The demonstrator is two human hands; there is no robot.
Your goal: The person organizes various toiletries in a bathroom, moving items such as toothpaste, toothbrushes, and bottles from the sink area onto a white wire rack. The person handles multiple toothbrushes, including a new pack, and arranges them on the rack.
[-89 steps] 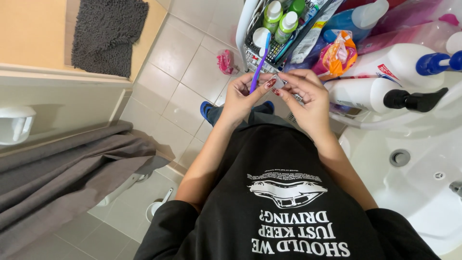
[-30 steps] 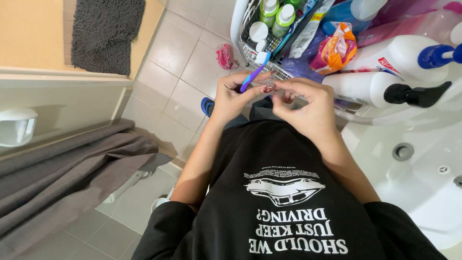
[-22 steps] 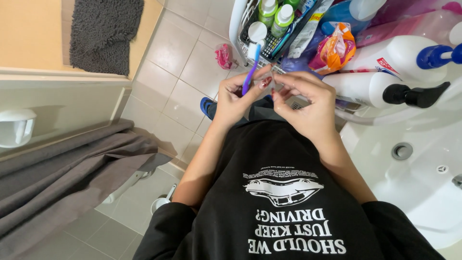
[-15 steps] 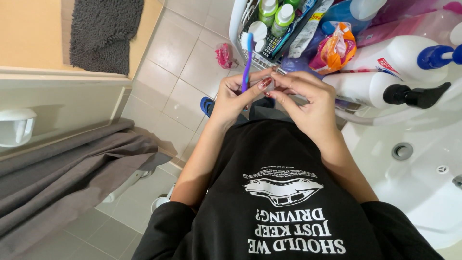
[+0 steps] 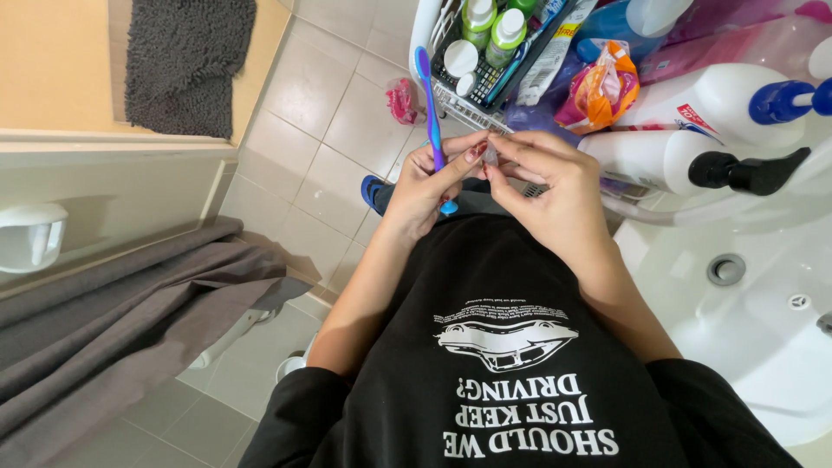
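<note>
My left hand (image 5: 425,186) grips a purple and blue toothbrush (image 5: 429,104), its handle standing nearly upright with the far end pointing away from me. My right hand (image 5: 550,186) is held against the left one, and the fingertips of both pinch a small pale object (image 5: 490,156) between them; what it is I cannot tell. Both hands hover in front of my black printed shirt (image 5: 511,364), just short of a white wire basket (image 5: 451,100).
The basket holds green-capped bottles (image 5: 494,26) and tubes. White pump bottles (image 5: 693,156) and an orange packet (image 5: 598,87) crowd the edge of a white sink (image 5: 745,321) at right. A grey curtain (image 5: 113,321) hangs at left, a dark mat (image 5: 186,61) lies beyond it.
The toothbrush has swung from a slant to nearly upright in my left hand. Both hands stay pressed together in the same spot.
</note>
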